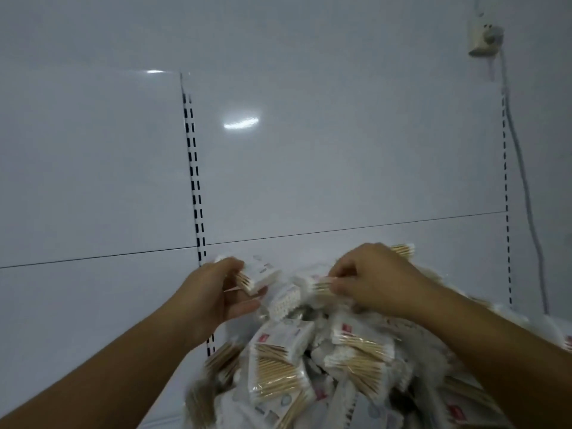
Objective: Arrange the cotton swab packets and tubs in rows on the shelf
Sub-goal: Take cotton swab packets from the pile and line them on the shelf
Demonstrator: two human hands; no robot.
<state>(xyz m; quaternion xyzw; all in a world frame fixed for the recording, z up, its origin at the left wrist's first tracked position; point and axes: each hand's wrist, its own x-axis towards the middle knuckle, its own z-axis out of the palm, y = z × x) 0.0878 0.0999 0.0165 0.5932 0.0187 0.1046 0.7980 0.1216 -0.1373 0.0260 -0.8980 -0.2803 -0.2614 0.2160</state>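
A white back panel (309, 165) fills most of the view and rises behind the heap of cotton swab packets (288, 370). The heap spreads from the middle to the lower right and hides the panel's foot and whatever it rests on. The right forearm crosses the heap's right side and covers the packets there. The left forearm comes in on the heap's left, clear of it. A slotted upright (195, 181) runs down the panel to the heap's left edge, and a second upright (505, 181) stands above the heap's right. A grey cable (526, 187) hangs beside that one from a wall socket (484, 38) high above the heap. At the heap's top the left hand (223, 292) has its fingers curled round one packet (257, 277), lifted just off the heap. The right hand (371, 280), knuckles up, pinches the stick end of another packet (318, 286) that touches the heap's crest. Motion blur smears both.
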